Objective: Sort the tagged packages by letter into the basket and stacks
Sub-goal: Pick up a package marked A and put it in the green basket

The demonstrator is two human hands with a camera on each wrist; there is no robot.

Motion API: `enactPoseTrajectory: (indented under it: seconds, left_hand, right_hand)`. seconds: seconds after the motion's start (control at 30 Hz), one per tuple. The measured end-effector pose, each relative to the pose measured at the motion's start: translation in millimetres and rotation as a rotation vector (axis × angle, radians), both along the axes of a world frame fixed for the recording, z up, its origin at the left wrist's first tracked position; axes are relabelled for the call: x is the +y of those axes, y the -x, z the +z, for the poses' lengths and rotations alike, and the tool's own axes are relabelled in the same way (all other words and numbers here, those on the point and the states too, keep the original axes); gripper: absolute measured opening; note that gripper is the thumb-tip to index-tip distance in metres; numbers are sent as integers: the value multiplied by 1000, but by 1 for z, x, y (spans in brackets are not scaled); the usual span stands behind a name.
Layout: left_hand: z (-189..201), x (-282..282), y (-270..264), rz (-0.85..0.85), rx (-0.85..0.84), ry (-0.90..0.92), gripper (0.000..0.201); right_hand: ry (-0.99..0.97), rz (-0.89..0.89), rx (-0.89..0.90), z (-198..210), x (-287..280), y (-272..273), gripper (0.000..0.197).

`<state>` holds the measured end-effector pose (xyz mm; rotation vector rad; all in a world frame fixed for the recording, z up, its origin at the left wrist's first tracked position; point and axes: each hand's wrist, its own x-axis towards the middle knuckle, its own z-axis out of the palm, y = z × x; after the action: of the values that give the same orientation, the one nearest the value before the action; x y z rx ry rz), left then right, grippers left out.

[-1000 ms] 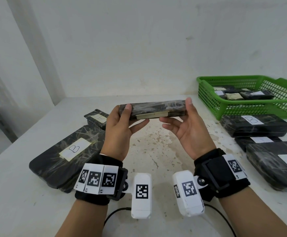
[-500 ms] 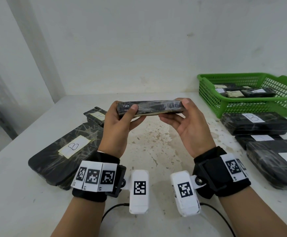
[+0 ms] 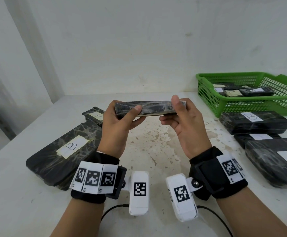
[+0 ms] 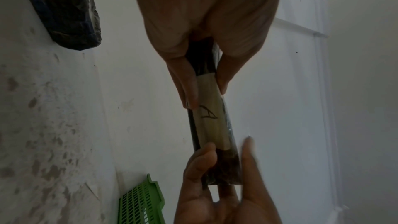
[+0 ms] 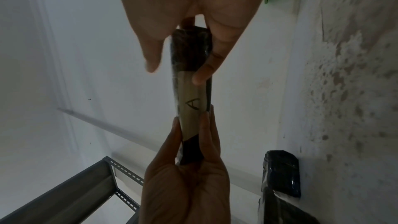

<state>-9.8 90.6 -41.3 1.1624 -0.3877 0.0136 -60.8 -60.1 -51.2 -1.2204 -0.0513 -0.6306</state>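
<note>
I hold a small black wrapped package point(image 3: 154, 108) level above the table, one end in each hand. My left hand point(image 3: 124, 110) grips its left end, thumb on the near face. My right hand point(image 3: 174, 110) pinches the right end, thumb over the top. The wrist views show a pale tag marked "A" point(image 4: 210, 117) on the package's point(image 5: 189, 52) underside. The green basket point(image 3: 224, 106) stands at the back right with several small tagged packages inside.
On the left lie a large package tagged B point(image 3: 62, 151) and a small tagged one point(image 3: 94, 115) behind my left hand. At the right edge lie black packages, two tagged B point(image 3: 253, 122) point(image 3: 276, 161). A grey metal rack point(image 5: 71, 192) stands beyond the table's left side.
The package has been turned in my hands so its tag, which faced me, now points down. My right thumb has moved onto the top face.
</note>
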Motion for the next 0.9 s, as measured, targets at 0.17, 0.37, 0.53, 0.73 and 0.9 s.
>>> enactPoseTrajectory:
  seconds: [0.17,0.37,0.53,0.73,0.9]
  left_hand:
    - [3,1,3,-57,-24,-2,17]
    - [1,0,3,2,-37,-34,21]
    - [1,-1,5,-21,-39,-49,21]
    - [2,-1,6,-54,-46,-65,20]
    - [1,-1,4,1,-49,-99,20]
  right_hand:
    - [22,-99,-21,1,-1,1,18]
    - [16,-79,1,1,5,2,22]
    - [56,-140,32,0,6,3,30]
    - [66,-155,34,-1,4,3,34]
    - [117,-174,90,-1,13,6,48]
